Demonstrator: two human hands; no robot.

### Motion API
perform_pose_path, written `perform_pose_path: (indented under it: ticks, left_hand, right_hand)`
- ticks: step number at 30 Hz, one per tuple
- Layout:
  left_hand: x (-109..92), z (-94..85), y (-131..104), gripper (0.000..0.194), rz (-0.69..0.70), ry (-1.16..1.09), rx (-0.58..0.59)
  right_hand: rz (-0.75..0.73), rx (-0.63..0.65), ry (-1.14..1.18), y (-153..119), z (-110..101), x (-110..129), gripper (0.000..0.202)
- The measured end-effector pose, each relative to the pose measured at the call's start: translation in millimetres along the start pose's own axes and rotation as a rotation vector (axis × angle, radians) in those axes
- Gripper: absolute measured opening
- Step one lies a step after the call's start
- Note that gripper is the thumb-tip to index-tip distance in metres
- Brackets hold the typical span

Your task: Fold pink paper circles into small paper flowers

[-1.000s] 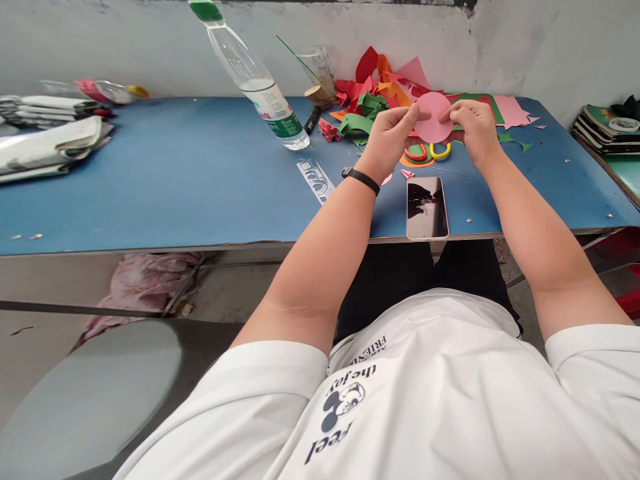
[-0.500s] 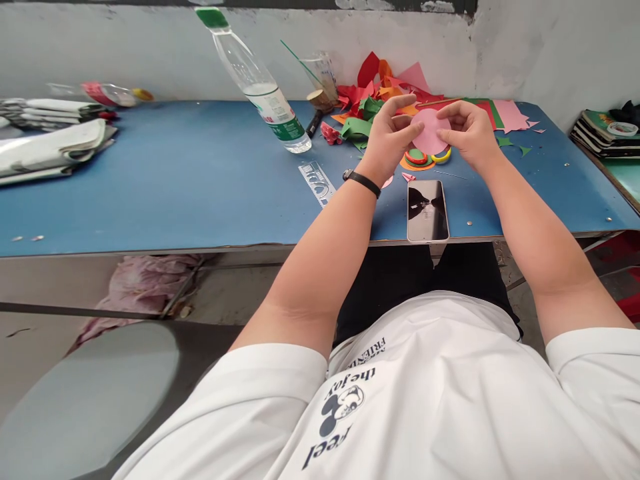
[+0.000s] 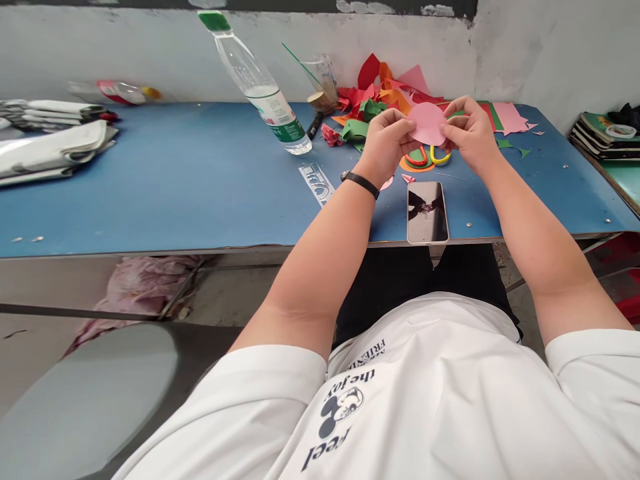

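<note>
A round pink paper (image 3: 428, 124) is held up above the blue table between both hands. My left hand (image 3: 389, 139) pinches its left edge, and my right hand (image 3: 467, 131) grips its right edge between thumb and fingers. Just below the paper, scissors with red and yellow handles (image 3: 440, 157) lie beside green and orange round papers (image 3: 418, 167). Nearer to me a phone (image 3: 427, 212) lies flat at the table's front edge. A small folded pink piece (image 3: 409, 179) is just behind the phone.
Left of my hands stand a water bottle (image 3: 275, 110) and a clear stencil ruler (image 3: 317, 185). Colored paper scraps (image 3: 370, 90) are piled by the wall. Folded newspapers (image 3: 55, 150) lie far left, notebooks (image 3: 600, 137) far right.
The pink round paper has tilted and risen slightly, now looking flatter across the top. The fingers of my left hand have curled in closer around its edge.
</note>
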State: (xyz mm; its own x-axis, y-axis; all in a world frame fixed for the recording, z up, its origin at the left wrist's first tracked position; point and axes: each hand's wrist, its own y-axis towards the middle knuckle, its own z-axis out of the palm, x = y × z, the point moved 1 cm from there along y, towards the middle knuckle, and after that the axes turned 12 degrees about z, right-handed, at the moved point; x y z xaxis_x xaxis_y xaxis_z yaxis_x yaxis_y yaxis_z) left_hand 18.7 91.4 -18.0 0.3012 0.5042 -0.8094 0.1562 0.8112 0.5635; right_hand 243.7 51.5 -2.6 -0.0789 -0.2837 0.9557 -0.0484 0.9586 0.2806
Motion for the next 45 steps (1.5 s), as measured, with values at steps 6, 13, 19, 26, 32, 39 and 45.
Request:
perform_pose_path:
  ticks: [6, 13, 19, 26, 32, 39, 45]
  left_hand:
    - [-7.7, 4.1, -2.1, 0.029, -0.051, -0.04, -0.05]
    - [-14.1, 8.7, -6.7, 0.037, -0.018, -0.081, 0.089]
    - [-13.5, 14.0, -11.2, 0.044, 0.136, 0.092, 0.054]
    - [-9.5, 11.3, -3.9, 0.044, 0.305, 0.253, 0.027]
    - [4.6, 9.1, 3.4, 0.049, 0.36, 0.27, -0.001]
    - [0.5, 15.9, 1.4, 0.058, 0.431, 0.167, -0.031]
    - [-15.7, 19.1, -0.7, 0.074, 0.448, 0.225, -0.058]
  right_hand:
    - [-0.026, -0.022, 0.026, -1.4, 10.4, 5.2, 0.015]
    - [-0.085, -0.11, -0.088, -3.0, 7.8, 8.6, 0.043]
    - [-0.095, -0.1, -0.066, 5.3, 4.6, -3.5, 0.05]
    - [-0.055, -0.142, -0.072, 88.4, 6.9, -75.6, 0.069]
    - [-0.137, -0.144, -0.112, 124.5, 6.7, -113.2, 0.072]
    - [-0.068, -0.284, -0.063, 120.4, 20.8, -107.7, 0.087]
    - [-0.13, -0.27, 0.1, 69.7, 26.1, -54.7, 0.089]
